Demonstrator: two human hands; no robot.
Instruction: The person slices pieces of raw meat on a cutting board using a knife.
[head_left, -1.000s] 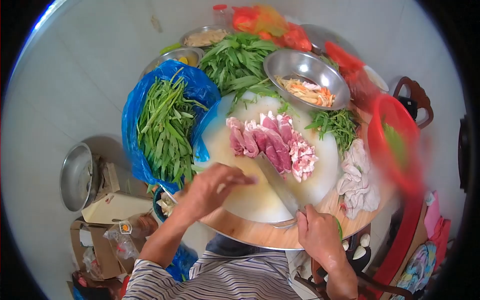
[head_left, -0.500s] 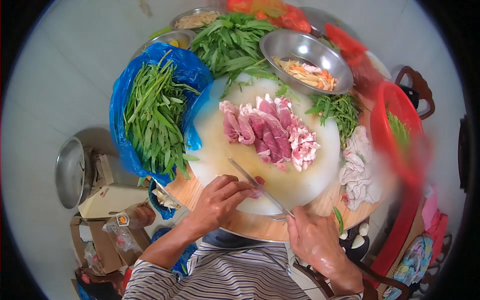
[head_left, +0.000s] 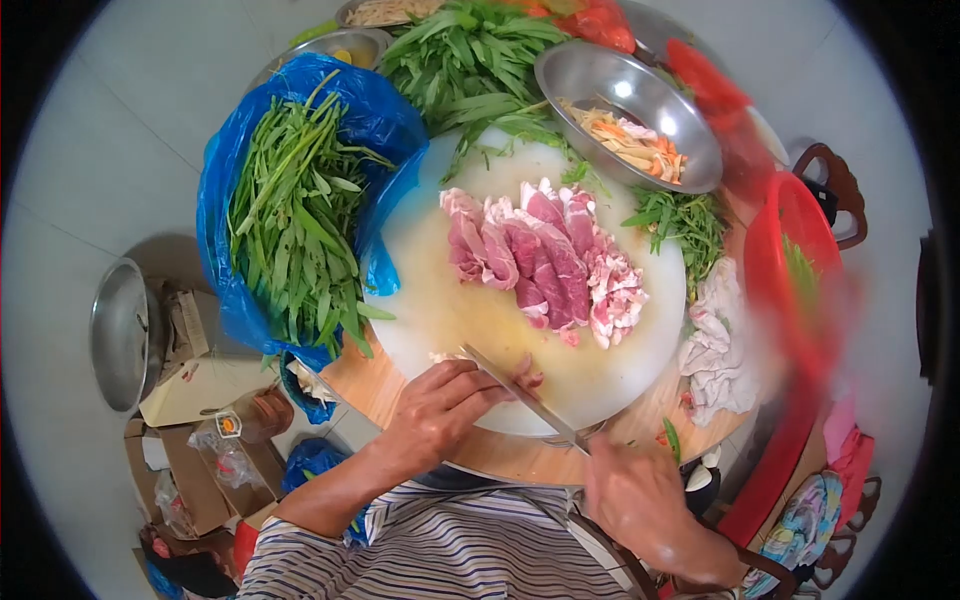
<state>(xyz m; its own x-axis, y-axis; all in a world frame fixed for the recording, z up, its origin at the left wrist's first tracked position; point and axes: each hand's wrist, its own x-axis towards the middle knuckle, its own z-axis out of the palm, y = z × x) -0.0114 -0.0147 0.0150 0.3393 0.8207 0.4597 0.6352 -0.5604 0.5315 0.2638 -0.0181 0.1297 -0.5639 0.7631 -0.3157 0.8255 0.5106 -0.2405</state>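
Here, small meat piece (head_left: 527, 376) near left fingers (head_left: 466, 386), knife (head_left: 540, 409) between.

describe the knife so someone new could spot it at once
Find the round white board in the middle. At its near edge, the right hand grips the knife, blade slanting past the left hand. Unlike the pink meat beyond, it is straight, thin and grey.
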